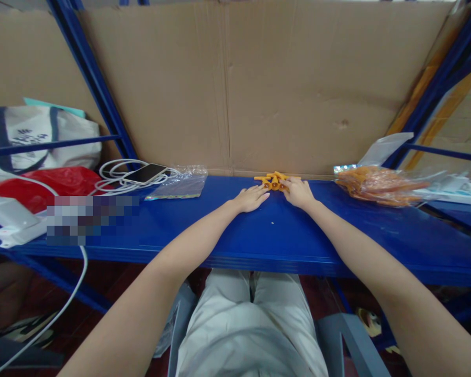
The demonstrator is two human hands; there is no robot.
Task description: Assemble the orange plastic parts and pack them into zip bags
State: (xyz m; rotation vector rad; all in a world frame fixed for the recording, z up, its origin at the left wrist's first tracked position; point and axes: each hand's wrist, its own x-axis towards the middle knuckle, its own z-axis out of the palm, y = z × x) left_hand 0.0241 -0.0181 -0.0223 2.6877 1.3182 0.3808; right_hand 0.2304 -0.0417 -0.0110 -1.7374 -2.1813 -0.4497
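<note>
Several small orange plastic pieces [275, 185] lie in a cluster at the back of the blue table, close to the cardboard wall. They have round cup-like ends and thin stems; their exact kind is too small to tell. My left hand [252, 198] rests low on the tabletop, fingers stretched out, with the fingertips at the left side of the cluster. From the right, my right hand [297, 192] bends its fingers round a piece at the cluster's edge. Part of the cluster is hidden behind the fingers.
On the left are a clear plastic bag [184, 181], a phone [146, 173] on coiled white cable, a red bag [63, 180] and a white power strip [13, 217]. Orange items in clear wrap [371, 183] lie at right. Cardboard [298, 89] closes off the back.
</note>
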